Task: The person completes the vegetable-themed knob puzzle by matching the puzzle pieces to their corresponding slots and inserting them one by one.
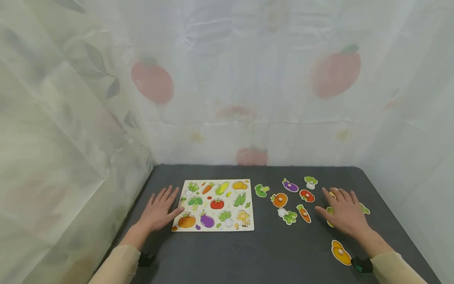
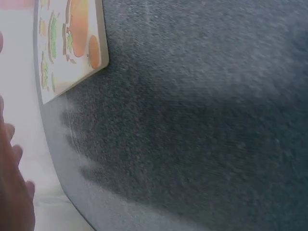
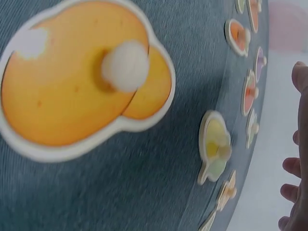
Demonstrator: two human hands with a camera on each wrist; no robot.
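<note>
We had our 2 hands empty, fingers spread, the left hand point(image 1: 159, 213) by the puzzle board point(image 1: 227, 229), the right hand point(image 1: 345, 215) nearer the 2-lobed yellow piece point(image 1: 339, 252), which lay wristward on the worktop point(image 1: 276, 248), long axis slanting far-left to near-right.

A path is left on the flat, dark grey table point(image 1: 220, 258) in front of the white, rectangular board with painted vegetables point(image 1: 214, 213). To its right, the way is broken up by small, flat vegetable pieces with round knobs point(image 1: 280, 200); behind, it is blocked by a white, fruit-printed curtain point(image 1: 298, 102).
</note>
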